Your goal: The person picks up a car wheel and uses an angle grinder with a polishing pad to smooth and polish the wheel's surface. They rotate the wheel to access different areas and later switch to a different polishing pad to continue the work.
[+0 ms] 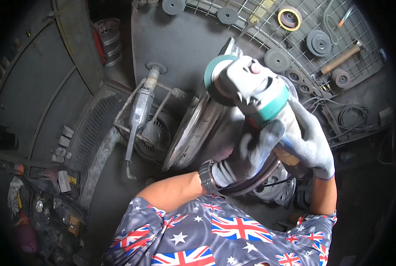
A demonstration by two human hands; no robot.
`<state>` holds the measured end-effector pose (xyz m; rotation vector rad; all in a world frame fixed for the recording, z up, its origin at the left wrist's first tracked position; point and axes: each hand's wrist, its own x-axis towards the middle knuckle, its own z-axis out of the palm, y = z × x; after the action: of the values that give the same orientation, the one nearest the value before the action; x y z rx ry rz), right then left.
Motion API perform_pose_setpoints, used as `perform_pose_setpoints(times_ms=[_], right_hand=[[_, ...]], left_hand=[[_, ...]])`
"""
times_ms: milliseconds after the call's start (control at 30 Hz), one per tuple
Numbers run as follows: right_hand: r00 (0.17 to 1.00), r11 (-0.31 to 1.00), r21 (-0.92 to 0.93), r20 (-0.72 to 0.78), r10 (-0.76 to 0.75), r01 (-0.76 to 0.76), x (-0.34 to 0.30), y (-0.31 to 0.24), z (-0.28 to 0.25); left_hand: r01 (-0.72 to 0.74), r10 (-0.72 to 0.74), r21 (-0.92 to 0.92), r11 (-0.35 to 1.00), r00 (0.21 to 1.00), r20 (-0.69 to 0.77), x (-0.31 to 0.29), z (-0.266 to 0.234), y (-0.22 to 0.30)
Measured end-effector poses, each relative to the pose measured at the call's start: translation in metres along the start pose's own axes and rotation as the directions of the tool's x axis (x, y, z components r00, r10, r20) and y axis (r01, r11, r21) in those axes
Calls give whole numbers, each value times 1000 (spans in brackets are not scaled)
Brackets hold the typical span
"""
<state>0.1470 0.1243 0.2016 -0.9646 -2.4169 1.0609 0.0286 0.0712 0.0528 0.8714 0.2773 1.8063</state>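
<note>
An angle grinder [251, 84] with a pale grey head and a green collar is held up in front of me. Its round disc [213, 80], green at the rim, faces left. My left hand [257, 148], in a grey-white knit glove with a dark watch at the wrist, is closed round the grinder's body below the collar. My right hand [311, 137], gloved alike, grips the same body from the right. The fingers partly hide the grinder's handle. Behind and below it stands a large worn wheel-like metal piece [189, 133], tilted on edge and partly covered by my left arm.
A long straight power tool [140, 111] leans on a metal frame to the left. Grinding discs [277, 60] and a hammer [342, 57] hang on a wire grid [269, 26] at the back. Coiled cable [353, 117] lies at right; bags and boxes [67, 181] clutter the lower left.
</note>
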Motion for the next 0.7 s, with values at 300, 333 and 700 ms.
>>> perform_pose_setpoints(times_ms=[300, 333, 700], right_hand=[[1000, 998, 59, 17, 24, -25, 0, 6, 3], [1000, 998, 57, 6, 23, -23, 3, 4, 1], [978, 845, 521, -206, -14, 122, -9, 21, -3]], left_hand=[[4, 8, -433, 901, 1000, 26, -3, -7, -17], [-16, 32, -421, 907, 999, 31, 3, -8, -20], [-243, 224, 232, 942, 969, 106, 41, 33, 22]])
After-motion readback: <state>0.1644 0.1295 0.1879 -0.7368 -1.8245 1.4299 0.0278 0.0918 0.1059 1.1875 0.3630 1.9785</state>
